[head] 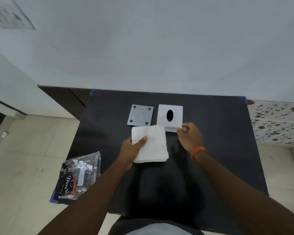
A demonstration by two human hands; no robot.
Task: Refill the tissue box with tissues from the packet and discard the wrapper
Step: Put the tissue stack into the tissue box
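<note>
A stack of white tissues (154, 145) is held above the black table (219, 141), with my left hand (133, 150) gripping its left side, thumb on top. My right hand (190, 135) hovers to the right of the stack, by the near right corner of the white tissue box (176, 111), its fingers curled shut; whether they pinch a tissue edge is unclear. The box stands with its oval slot facing up. Its grey base plate (140, 115) with four dark feet lies to the left of the box. The empty clear wrapper (79, 177) lies at the table's near left corner.
The table stands against a white wall (159, 48). Pale tiled floor (24, 158) lies to the left, and a speckled surface (278, 121) to the right. An orange band is on my right wrist (198, 152).
</note>
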